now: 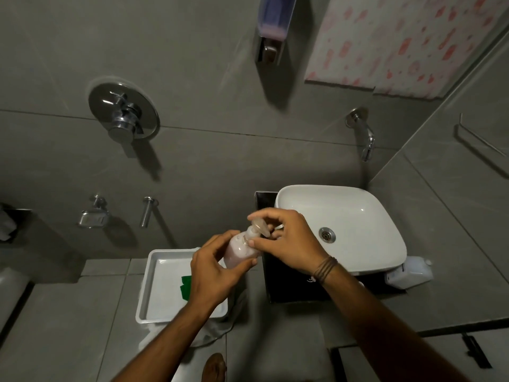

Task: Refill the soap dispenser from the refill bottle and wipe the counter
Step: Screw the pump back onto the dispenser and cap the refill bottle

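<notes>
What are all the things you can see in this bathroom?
Soap bottle: 1, clear with pinkish soap, held in both hands.
Pump: 1, clear, on top of the bottle.
Sink: 1, white, on the black counter.
Tray: 1, white, left of the counter.
Cloth: 1, green, in the tray.
Jug: 1, white, behind the sink's right corner.
Spout: 1, silver, on the wall above the sink.
Shower knob: 1, silver, on the wall.
Soap dish: 1, silver, low on the wall.
Left hand: 1, wrapped round the bottle.
Right hand: 1, on the pump.
</notes>
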A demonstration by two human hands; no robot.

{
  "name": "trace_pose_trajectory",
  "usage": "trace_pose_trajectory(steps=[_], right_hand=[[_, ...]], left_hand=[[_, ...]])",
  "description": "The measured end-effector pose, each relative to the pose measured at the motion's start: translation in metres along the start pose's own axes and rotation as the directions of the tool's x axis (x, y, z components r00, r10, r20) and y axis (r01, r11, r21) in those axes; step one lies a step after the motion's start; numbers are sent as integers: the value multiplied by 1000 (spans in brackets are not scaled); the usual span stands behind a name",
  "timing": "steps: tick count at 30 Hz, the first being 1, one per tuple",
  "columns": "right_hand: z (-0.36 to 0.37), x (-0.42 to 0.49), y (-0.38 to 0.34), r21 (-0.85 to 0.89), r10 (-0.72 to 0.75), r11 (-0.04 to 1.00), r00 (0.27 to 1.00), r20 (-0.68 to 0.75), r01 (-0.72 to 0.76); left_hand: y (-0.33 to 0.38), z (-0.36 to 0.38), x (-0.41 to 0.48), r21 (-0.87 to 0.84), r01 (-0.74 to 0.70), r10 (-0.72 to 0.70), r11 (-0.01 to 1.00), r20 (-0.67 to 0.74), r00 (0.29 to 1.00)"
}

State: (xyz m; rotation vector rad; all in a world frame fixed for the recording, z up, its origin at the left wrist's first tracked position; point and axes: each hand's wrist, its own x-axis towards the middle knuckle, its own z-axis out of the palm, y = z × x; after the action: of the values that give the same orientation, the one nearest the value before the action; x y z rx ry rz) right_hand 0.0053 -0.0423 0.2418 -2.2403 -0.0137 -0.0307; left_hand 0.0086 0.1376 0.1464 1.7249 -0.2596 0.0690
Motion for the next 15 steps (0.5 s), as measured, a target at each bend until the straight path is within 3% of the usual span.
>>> trace_pose_trajectory(steps=[3, 9, 13, 15], right_hand=[[5, -4, 6, 80, 10, 997, 1000, 9, -11], [18, -6, 3, 145, 85, 987, 989, -120, -67], [9, -9, 8, 179, 46, 983, 999, 20, -49], [9, -10, 7, 199, 34, 980, 999, -24, -29]], left_hand=[[4, -1, 3, -4, -11, 11, 1000, 5, 1000], [11, -2, 5, -25, -27, 27, 999, -2, 1000], [12, -3, 6, -47, -19, 19, 999, -2, 1000], [11, -3, 5, -40, -21, 21, 999, -1, 1000]])
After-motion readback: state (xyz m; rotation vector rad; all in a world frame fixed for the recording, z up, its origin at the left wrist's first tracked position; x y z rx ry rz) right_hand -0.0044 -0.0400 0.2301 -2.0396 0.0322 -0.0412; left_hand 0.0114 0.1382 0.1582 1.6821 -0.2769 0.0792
